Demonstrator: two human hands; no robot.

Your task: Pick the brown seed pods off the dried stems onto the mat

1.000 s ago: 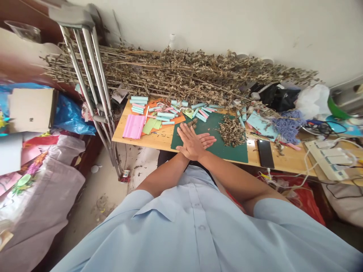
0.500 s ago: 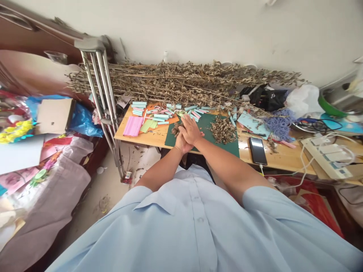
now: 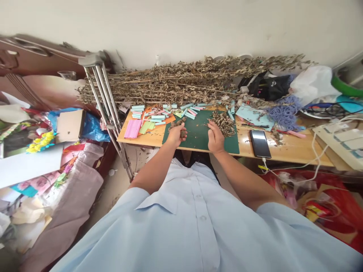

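Head view: the left hand (image 3: 176, 136) curls its fingers shut around dried leaves (image 3: 183, 133), the right hand (image 3: 215, 138) holds its fingers together beside a leaf heap (image 3: 222, 122) at twelve o'clock on the green mat (image 3: 227, 146), and many leafy stems (image 3: 170, 85) remain behind.

2 silver metal crutches (image 3: 103, 109) stand beside the light wooden table (image 3: 286, 151), where a black smartphone (image 3: 259, 143) lies face up, a white power strip (image 3: 338, 141) just beyond

Item in the left hand (image 3: 176, 136) obscured by its fingers (dark fragments only); pale blue paper rolls (image 3: 158, 117) too small to inspect for detail.
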